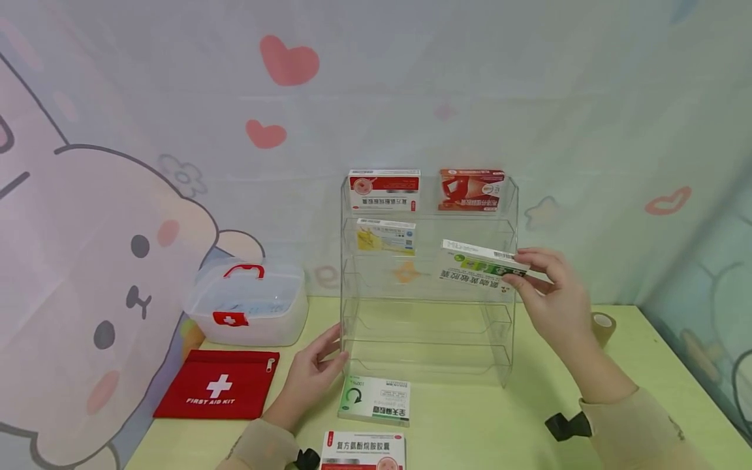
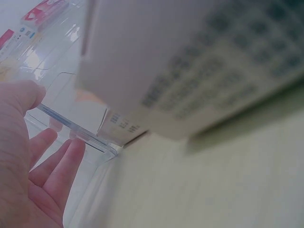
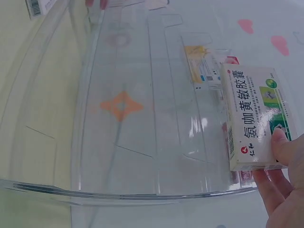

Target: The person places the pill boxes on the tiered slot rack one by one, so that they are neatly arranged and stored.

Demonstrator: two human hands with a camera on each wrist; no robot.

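A clear, tiered acrylic display rack [image 1: 429, 343] stands on the table. At its left side, my left hand [image 1: 314, 372] holds the edge of the side panel between thumb and fingers, as the left wrist view [image 2: 40, 156] also shows. My right hand [image 1: 558, 297] pinches one end of a white and green medicine box [image 1: 482, 266], raised and tilted before the rack's second tier from the top. On that tier sits a yellow and white medicine box [image 1: 386, 237]. The top tier bears a red and white medicine box [image 1: 384, 190] and a red-orange one [image 1: 472, 190].
Before the rack lie a green and white medicine box [image 1: 374, 399] and another red and white one [image 1: 363, 449]. To the left are a red first aid pouch [image 1: 217, 385] and a translucent case [image 1: 252, 313]. A tape roll [image 1: 603, 326] stands behind my right wrist.
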